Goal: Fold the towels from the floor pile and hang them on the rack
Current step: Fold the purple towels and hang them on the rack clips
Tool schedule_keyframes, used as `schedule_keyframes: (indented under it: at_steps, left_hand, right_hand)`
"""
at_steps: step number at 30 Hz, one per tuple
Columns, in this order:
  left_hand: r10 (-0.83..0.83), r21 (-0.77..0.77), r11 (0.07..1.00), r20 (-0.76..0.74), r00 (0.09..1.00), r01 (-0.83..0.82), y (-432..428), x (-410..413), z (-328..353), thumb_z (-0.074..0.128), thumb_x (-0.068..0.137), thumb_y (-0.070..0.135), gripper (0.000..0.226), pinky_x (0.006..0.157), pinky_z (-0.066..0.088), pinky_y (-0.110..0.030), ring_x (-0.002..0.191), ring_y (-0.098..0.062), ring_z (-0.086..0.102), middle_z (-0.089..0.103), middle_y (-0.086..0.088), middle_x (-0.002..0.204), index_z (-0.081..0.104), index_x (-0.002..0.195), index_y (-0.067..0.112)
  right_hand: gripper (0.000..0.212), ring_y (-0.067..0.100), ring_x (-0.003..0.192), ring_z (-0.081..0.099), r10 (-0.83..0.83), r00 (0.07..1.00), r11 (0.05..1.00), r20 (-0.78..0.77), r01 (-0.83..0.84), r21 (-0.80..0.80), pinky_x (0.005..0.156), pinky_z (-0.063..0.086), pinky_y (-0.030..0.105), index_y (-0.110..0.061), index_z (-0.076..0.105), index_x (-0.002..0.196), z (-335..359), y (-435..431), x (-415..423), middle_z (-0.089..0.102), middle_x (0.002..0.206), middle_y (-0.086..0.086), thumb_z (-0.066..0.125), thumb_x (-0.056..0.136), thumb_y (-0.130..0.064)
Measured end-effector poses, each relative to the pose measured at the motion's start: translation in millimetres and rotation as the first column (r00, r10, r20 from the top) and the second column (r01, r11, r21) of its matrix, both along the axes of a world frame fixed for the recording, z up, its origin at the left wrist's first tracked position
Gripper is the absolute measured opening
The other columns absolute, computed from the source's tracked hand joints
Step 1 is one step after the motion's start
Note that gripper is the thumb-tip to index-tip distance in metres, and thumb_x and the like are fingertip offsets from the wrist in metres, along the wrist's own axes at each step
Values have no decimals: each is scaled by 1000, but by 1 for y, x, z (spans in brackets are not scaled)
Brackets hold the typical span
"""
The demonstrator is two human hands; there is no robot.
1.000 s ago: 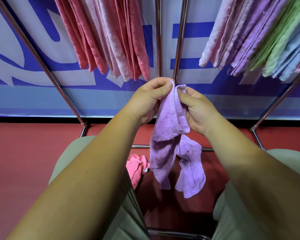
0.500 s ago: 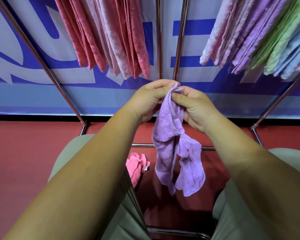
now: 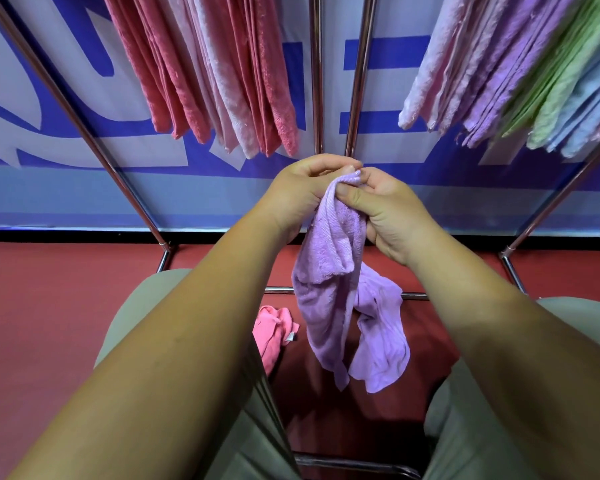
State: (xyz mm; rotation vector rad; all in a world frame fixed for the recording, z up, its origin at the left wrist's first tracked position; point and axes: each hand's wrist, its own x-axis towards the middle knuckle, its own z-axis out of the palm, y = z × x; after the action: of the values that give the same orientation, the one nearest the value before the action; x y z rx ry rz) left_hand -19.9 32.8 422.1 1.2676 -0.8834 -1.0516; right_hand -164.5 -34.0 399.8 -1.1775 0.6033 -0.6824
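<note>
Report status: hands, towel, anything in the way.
Left hand and right hand both pinch the purple towel at its top. Towel hangs bunched, not yet folded. Pink towel on the floor; nothing between hands and rack.

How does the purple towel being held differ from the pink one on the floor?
The purple towel is pinched at its top by the left hand and right hand and hangs in loose folds; the pink towel lies crumpled on the red floor, untouched. The purple towel shows almost whole; the pink towel is partly hidden behind the left leg. Both are unfolded and off the rack.
</note>
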Motion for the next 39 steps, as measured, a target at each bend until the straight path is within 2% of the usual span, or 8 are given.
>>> schedule_keyframes:
  at_steps: [7, 11, 14, 18, 22, 30, 33, 39]
  left_hand:
    - [42, 148, 986, 204, 978, -73, -6, 5, -7, 72, 89, 59, 52, 91, 56, -43, 83, -18, 64, 71, -1, 87, 74, 107, 10]
    - [-87, 207, 978, 332, 939, 18, 2, -1, -9, 67, 79, 30, 37, 101, 58, -42, 107, -18, 74, 79, -1, 110, 71, 115, 22]
    - [-222, 220, 965, 408, 886, 141, 8, -13, -14, 71, 81, 14, 32, 85, 62, -49, 90, -20, 71, 74, -18, 108, 66, 111, 24]
    - [-175, 257, 966, 586, 791, 23, 3, -19, -37, 62, 77, 4, 26, 69, 59, -50, 73, -20, 63, 69, -7, 86, 63, 102, 6]
    - [-45, 309, 918, 706, 707, -250, 1, -7, -40, 62, 81, 12, 8, 60, 51, -33, 70, -26, 61, 66, -1, 76, 59, 79, 18]
    - [274, 128, 938, 297, 915, -323, 21, 20, 6, 71, 94, 8, 10, 88, 63, -48, 81, -18, 66, 76, -4, 89, 80, 100, 8]
    - [258, 12, 962, 267, 928, -271, 24, 25, 43, 71, 101, 15, 11, 80, 59, -37, 79, -13, 65, 75, 1, 88, 81, 103, 11]
    - [259, -171, 960, 226, 939, -224, 25, 16, 127, 64, 107, 24, 16, 55, 43, -21, 58, -7, 54, 66, 0, 84, 78, 108, 15]
  right_hand:
    - [16, 36, 104, 77, -207, 973, 973, -105, 194, -121, 100, 57, 54, -12, 69, 101, -4, -9, -1, 80, 101, 19, 81, 92, -17]
    - [17, 17, 74, 72, -298, 938, 942, -178, 258, -217, 73, 58, 35, -16, 68, 89, -7, -16, -1, 79, 83, 6, 83, 89, -22]
    - [17, 8, 64, 67, -351, 917, 914, -192, 291, -282, 60, 53, 22, -18, 66, 86, -6, -17, 1, 73, 71, -6, 82, 91, -21]
    - [14, 14, 73, 72, -398, 897, 890, -193, 326, -319, 71, 59, 31, -18, 72, 90, -3, -14, 1, 79, 83, 8, 83, 88, -25]
    - [15, 23, 84, 78, -447, 878, 867, -172, 377, -326, 81, 62, 43, -27, 75, 91, 1, -15, -7, 80, 85, 7, 83, 82, -34]
    - [20, 4, 70, 53, -524, 847, 771, -95, 424, -474, 72, 45, 25, -20, 72, 85, 34, -22, -39, 62, 79, -10, 84, 83, -35]
    - [39, 11, 73, 51, -480, 874, 778, -73, 386, -496, 72, 42, 34, -11, 68, 92, 64, -26, -48, 59, 77, -1, 83, 80, -45]
    - [22, 15, 73, 51, -436, 898, 762, 56, 402, -507, 71, 40, 34, -20, 68, 88, 144, -28, -55, 63, 77, 6, 81, 85, -37]
